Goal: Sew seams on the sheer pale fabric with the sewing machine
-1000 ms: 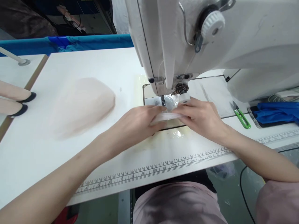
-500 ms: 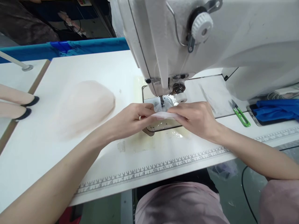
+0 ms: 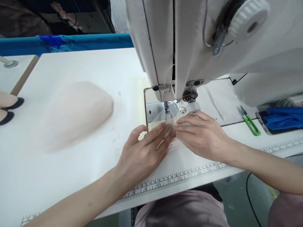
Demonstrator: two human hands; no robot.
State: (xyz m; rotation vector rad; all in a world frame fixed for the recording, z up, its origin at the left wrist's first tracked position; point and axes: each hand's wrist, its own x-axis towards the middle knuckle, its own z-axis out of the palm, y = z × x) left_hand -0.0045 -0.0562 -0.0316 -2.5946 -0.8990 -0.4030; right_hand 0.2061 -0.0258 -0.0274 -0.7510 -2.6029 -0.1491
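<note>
A small piece of sheer white fabric (image 3: 169, 119) lies under the presser foot (image 3: 167, 107) of a white sewing machine (image 3: 156, 47). My left hand (image 3: 144, 153) rests just in front of the needle plate, fingers stretched out and fingertips on the fabric's near end. On the other side, my right hand (image 3: 203, 135) lies with its fingers extended, tips almost meeting those of the left. Because the fabric is so see-through, its edges under the fingers are hard to make out. Both hands are open, pressing lightly from above.
Pale sheer fabric (image 3: 82, 115) is heaped on the table (image 3: 94, 176) at left. Green thread snips (image 3: 251, 123) and a phone (image 3: 264, 123) under blue cloth (image 3: 281, 118) lie at right. A printed ruler (image 3: 175, 179) runs along the front edge.
Both hands have come down and nearer to me, from pinching a folded strip of white fabric to lying with fingers spread on it. The camera view has shifted slightly.
</note>
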